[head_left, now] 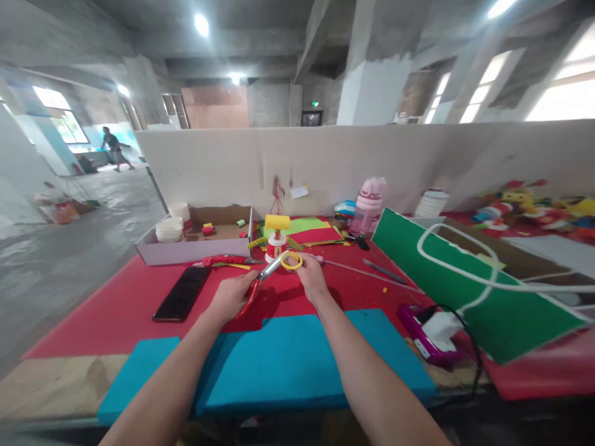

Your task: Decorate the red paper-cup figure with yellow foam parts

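My left hand (233, 293) is closed on the red handles of a pair of scissors (269, 268), whose blades point up and right. The blade tips reach a yellow ring (291, 261), which my right hand (310, 276) pinches at its right side. Just behind them stands a small figure (275, 246) with a red and white cup-like body, green and yellow coiled arms and a yellow roll (277, 222) on top. The lower ends of the scissors' handles are partly hidden by my left hand.
A black phone (181, 294) lies left on the red table cover (125, 310). Behind it is an open box (195, 251). Blue foam sheets (279, 365) line the front. At right are a purple power strip (430, 337), a green panel (465, 285) and a white cable.
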Tool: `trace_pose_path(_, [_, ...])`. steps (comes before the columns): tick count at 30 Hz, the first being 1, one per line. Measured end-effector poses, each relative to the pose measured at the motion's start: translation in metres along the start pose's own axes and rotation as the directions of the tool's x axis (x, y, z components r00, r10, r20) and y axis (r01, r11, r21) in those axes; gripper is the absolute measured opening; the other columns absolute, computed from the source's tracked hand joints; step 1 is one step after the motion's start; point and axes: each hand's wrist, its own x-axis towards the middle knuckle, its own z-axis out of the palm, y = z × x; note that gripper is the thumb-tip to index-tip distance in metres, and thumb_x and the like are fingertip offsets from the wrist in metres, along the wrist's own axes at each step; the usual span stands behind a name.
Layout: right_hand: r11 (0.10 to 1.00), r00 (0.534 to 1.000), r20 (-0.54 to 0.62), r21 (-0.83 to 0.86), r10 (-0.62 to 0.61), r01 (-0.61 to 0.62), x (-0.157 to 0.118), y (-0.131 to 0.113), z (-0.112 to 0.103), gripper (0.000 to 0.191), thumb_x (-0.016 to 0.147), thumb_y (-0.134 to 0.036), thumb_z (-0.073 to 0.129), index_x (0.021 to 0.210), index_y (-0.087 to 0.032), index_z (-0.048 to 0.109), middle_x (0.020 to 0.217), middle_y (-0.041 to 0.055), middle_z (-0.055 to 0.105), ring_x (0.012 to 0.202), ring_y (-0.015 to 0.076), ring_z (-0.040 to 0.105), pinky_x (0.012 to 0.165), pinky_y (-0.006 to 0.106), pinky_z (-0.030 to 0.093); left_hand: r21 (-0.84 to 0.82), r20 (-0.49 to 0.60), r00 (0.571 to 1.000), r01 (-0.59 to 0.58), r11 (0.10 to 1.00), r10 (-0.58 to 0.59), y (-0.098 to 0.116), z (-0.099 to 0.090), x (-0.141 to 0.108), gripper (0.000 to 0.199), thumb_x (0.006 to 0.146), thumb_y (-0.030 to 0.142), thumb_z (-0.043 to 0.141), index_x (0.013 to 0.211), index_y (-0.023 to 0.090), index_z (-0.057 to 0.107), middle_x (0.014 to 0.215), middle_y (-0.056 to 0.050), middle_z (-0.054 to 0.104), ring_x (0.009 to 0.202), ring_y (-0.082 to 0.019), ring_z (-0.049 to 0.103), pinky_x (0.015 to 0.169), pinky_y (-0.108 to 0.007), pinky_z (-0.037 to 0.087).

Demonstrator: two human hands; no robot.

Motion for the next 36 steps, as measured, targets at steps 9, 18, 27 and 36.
trace_pose_path(9, [1.000, 1.000, 0.022, -0.024, -0.018, 0.018, -0.0009, -0.0054, -0.0014, 0.030, 0.069, -0.044, 0.069, 0.085, -0.018, 0.074, 0.078, 0.0025, 0.069, 0.073, 0.0162, 0.058, 0.072, 0.029, 0.045, 0.015, 0.016, 1.000, -0.003, 1.000, 0.002, 0.0000, 0.0009, 0.0024, 0.033, 0.094, 0.037, 0.035, 0.119, 0.022, 0.051, 0.096, -0.009, 0.070, 0.085, -0.025, 0.066, 0.064, -0.027, 0.037])
trace_pose_path(18, [0.998, 0.999, 0.019, -0.055, -0.032, 0.033, 0.0008, -0.0011, -0.0039, 0.031, 0.070, -0.043, 0.069, 0.087, -0.018, 0.074, 0.082, 0.0037, 0.071, 0.076, 0.0176, 0.060, 0.074, 0.030, 0.046, 0.018, 0.016, 1.000, -0.012, 1.000, 0.011, -0.0007, 0.0009, 0.0020, 0.034, 0.095, 0.036, 0.035, 0.121, 0.022, 0.050, 0.094, -0.009, 0.071, 0.087, -0.026, 0.067, 0.064, -0.027, 0.037])
trace_pose_path(27, [0.995, 0.999, 0.001, -0.091, -0.038, 0.038, 0.0026, 0.0006, -0.0084, 0.035, 0.071, -0.047, 0.068, 0.089, -0.018, 0.073, 0.081, 0.0040, 0.071, 0.077, 0.0189, 0.061, 0.074, 0.030, 0.047, 0.011, 0.002, 1.000, -0.008, 1.000, 0.008, -0.0021, 0.0013, 0.0015, 0.031, 0.094, 0.036, 0.036, 0.116, 0.022, 0.052, 0.092, -0.009, 0.070, 0.086, -0.026, 0.066, 0.065, -0.027, 0.038])
trace_pose_path(36, [0.994, 0.998, -0.009, -0.095, -0.054, 0.053, 0.0011, -0.0023, -0.0071, 0.034, 0.071, -0.047, 0.067, 0.087, -0.018, 0.074, 0.086, 0.0053, 0.072, 0.083, 0.0209, 0.062, 0.075, 0.031, 0.047, 0.003, 0.040, 0.999, -0.016, 1.000, 0.015, 0.0006, -0.0035, 0.0009, 0.030, 0.094, 0.033, 0.034, 0.117, 0.021, 0.051, 0.095, -0.010, 0.070, 0.086, -0.025, 0.067, 0.066, -0.027, 0.039])
